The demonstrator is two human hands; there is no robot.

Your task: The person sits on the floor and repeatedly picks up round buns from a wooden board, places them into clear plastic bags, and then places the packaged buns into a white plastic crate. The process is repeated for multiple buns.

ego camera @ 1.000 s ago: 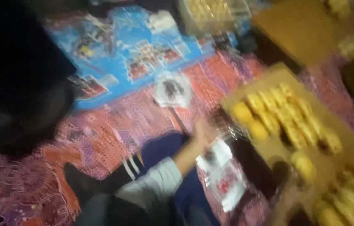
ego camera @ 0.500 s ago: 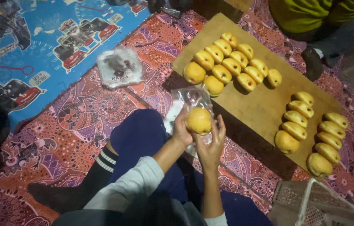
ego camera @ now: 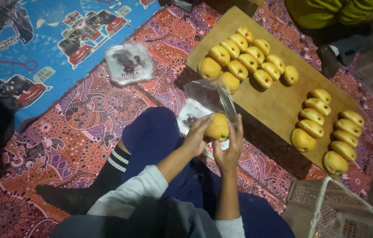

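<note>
A bun [ego camera: 218, 128] is gripped between the left hand [ego camera: 196, 136] and right hand [ego camera: 231, 147], half inside a clear bag [ego camera: 210, 94]. At two o'clock, buns are lined on a board [ego camera: 279, 103].

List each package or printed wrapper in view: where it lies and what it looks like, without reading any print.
Stack of clear flat bags: on the patterned mat by the blue play mat, squarish, dark printed picture.
Clear bag: upright above the bun held between left hand and right hand.
White printed wrapper: on the knee.
</note>
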